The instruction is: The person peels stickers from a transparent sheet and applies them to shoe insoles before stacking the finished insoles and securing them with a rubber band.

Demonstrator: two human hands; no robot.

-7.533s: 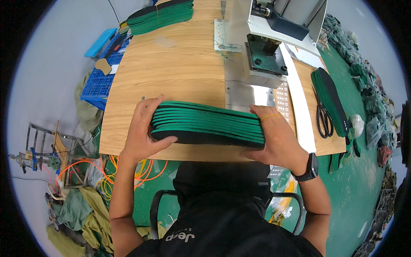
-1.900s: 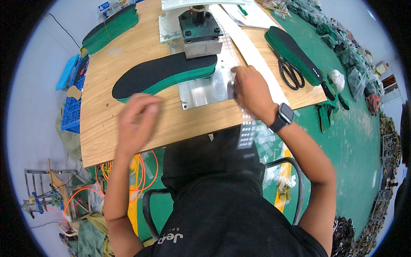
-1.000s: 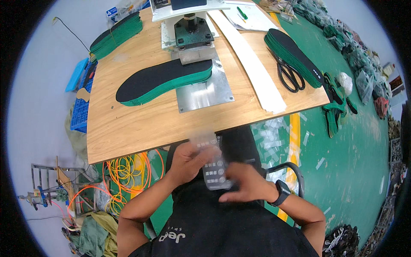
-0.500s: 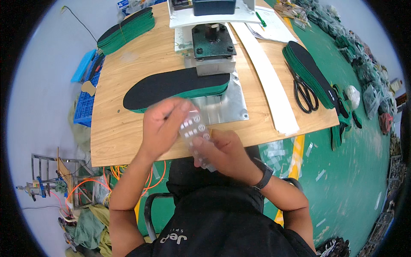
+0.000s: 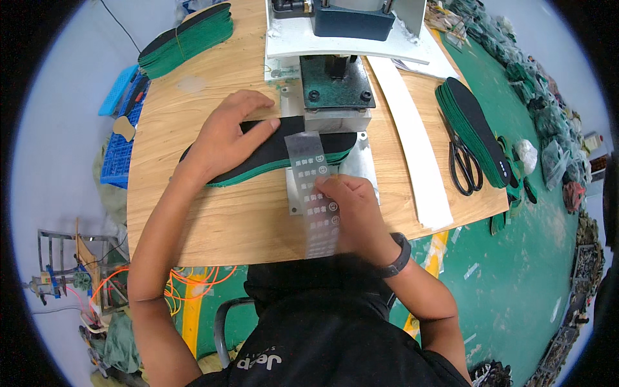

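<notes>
A stack of black-topped green insoles lies across the metal base plate, its right end beneath the metal block of a press. My left hand rests over the stack's left part, thumb and fingers spread apart. In my right hand, a clear strip with rows of white print is pinched between thumb and fingers. The strip's far end overlaps the near side of the stack, and its near end hangs toward the table's front edge.
Another banded insole stack sits at the back left, and one more at the right beside black scissors. A long white strip runs along the table right of the press. A blue crate stands off the left edge.
My left hand has let go of the clear strip and moved up and left onto the insole stack. My right hand has moved slightly right, holding the strip stretched out.
</notes>
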